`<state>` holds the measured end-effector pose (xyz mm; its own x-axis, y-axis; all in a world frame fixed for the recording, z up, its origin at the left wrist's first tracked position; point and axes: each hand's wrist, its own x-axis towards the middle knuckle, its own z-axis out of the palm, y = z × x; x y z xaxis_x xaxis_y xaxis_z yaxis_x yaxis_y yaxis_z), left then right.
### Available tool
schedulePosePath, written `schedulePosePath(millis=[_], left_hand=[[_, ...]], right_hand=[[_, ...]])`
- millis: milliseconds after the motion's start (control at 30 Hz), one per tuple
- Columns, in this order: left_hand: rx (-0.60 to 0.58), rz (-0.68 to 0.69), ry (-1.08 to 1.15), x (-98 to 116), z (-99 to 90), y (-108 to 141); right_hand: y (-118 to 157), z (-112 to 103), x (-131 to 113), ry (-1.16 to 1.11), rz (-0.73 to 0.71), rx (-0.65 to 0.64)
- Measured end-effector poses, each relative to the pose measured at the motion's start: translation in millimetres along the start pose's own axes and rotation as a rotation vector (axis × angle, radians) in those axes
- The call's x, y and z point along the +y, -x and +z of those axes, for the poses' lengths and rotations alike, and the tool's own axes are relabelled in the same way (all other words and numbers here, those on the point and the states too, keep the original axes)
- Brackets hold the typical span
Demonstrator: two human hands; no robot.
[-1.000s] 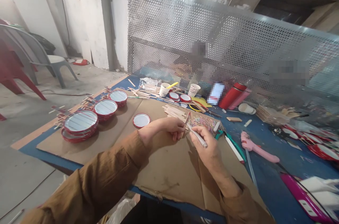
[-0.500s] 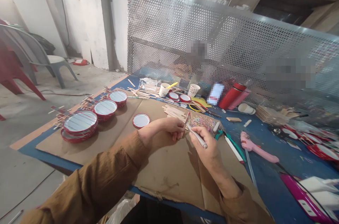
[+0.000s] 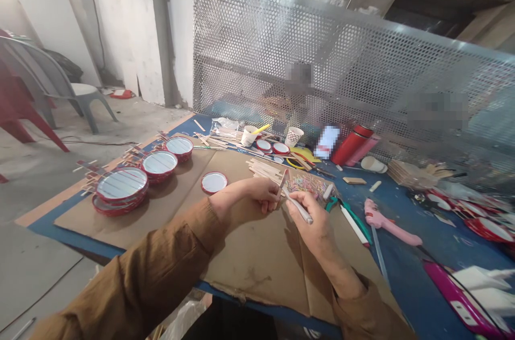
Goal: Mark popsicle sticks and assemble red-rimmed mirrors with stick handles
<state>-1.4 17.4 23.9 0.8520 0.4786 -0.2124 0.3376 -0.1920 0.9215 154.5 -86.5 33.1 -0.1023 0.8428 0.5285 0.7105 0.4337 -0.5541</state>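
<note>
My left hand is closed on a small flat wooden stick with a reddish face, which stands up from the fingertips. My right hand grips a slim tool with a pale handle; its thin far end meets or nearly meets the stick, and its kind is too small to make out. Both hands are above a cardboard sheet. Left of my left hand lies a round red-rimmed lid with a white face. Behind the hands are loose wooden sticks and a pile of small colourful pieces.
Stacked red-rimmed discs with strings and sticks stand at the left. On the right lie a pink glue gun, green-handled pliers and a magenta power strip. A red bottle and perforated metal panel are behind.
Almost nothing differs. The pale-handled tool and my right hand have shifted very slightly to the left; my left hand still holds the stick in the same place.
</note>
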Motion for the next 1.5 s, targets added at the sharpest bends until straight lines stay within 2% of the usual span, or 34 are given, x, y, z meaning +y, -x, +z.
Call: schedulePosePath(millis=[167,367,600,1500], left_hand=[[-0.005,0.033,0.035,-2.3,-0.6,-0.2],[0.016,0.026,-0.016,-3.4,0.1,-0.9],[0.013,0.016,-0.021,-1.8,0.4,-0.2],[0.026,0.009,-0.040,3.8,1.3,3.5]], right_hand=[[1.2,-1.7,1.6,-0.010,0.000,0.014],[3.1,-5.1,3.4,-0.041,0.019,0.136],[2.0,-3.4,-2.1,-0.007,-0.001,0.034],[0.5,-0.9,0.9,0.026,-0.010,0.036]])
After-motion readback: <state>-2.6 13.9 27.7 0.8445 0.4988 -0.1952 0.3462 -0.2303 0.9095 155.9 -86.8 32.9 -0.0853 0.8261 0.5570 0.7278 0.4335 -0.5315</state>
